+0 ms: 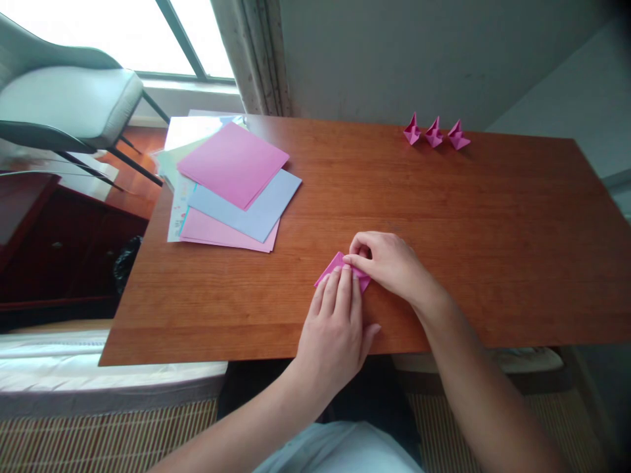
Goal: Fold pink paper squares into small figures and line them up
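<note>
A small folded piece of pink origami paper (336, 261) lies near the front of the wooden table (384, 197). My left hand (338, 322) rests flat on it, fingers stretched out and pressing it down, covering its lower part. At the paper's right side, my right hand (384, 259) is closed, thumb and curled fingers pinching at its upper right edge. The exact fold under the fingers is hidden.
Stacked sheets of pink paper (231, 161), blue paper (246, 207) and light pink paper (227, 230) lie at the left. Folded pink paper figures (434, 133) stand in a row at the back right. A chair (73, 98) stands beyond the table's left side.
</note>
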Demonstrator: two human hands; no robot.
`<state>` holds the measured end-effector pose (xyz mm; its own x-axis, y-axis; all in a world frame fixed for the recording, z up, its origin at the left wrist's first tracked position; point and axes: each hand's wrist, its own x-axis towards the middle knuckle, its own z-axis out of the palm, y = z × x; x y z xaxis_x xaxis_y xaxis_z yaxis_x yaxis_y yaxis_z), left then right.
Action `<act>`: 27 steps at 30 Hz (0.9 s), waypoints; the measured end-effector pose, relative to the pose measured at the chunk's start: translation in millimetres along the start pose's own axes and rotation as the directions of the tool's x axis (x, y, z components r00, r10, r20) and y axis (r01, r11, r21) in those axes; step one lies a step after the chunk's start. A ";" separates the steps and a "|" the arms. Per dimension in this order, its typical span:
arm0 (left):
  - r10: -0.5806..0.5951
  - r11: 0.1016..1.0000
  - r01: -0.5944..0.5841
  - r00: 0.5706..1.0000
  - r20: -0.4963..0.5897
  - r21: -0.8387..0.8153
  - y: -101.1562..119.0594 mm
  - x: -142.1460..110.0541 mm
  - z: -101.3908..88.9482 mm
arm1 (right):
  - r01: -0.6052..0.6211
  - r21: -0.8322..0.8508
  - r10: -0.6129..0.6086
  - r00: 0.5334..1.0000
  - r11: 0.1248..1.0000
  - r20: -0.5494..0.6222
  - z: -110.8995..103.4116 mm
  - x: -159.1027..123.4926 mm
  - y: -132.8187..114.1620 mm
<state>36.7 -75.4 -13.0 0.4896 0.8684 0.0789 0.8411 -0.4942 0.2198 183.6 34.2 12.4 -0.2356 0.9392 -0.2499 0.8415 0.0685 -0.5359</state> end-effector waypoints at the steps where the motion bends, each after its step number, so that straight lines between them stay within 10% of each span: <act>1: 0.001 1.000 -0.001 1.000 -0.001 -0.001 -0.1 0.1 -0.3 | 0.000 0.002 0.000 1.000 1.000 -0.001 0.0 0.0 0.2; 27: -0.077 0.987 0.052 0.984 -0.160 -0.154 -40.8 -5.0 -12.1 | -0.003 0.002 0.003 0.996 1.000 -0.090 11.2 -6.4 0.2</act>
<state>-2.9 -59.1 -10.6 0.3799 0.8993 0.2165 0.8203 -0.4357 0.3704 179.8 24.4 4.8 -0.1884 0.9658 -0.1780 0.8410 0.0650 -0.5371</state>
